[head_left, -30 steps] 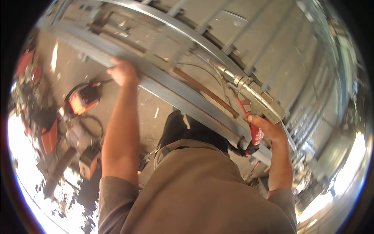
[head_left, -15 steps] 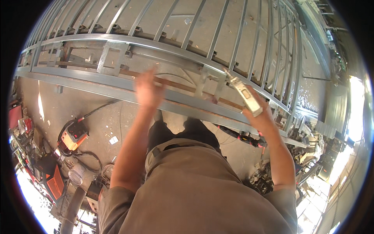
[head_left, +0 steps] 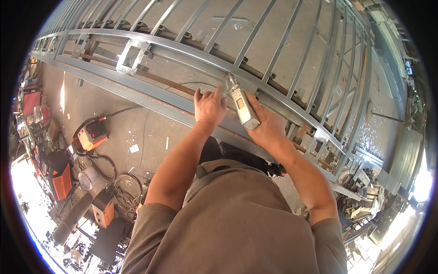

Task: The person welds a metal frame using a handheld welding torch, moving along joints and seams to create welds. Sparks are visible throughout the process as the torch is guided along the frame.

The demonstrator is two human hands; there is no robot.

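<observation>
Brown shirt [head_left: 246, 214] is nearest. Left hand [head_left: 211, 109] is loosely open over the near edge of the frame [head_left: 137, 91]; whether it touches, I cannot tell. Right hand [head_left: 268, 128] grips the metal tool [head_left: 244, 107], its tip close to the frame's long rail [head_left: 191, 50]. Farther, thin bars [head_left: 255, 34] run from this rail.

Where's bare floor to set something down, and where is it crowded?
Mostly bare: floor between the upper orange machine and left forearm, despite small scraps. Floor also shows between the metal bars. Crowded: lower left, around coiled cables, and right, at the scrap pile.
</observation>
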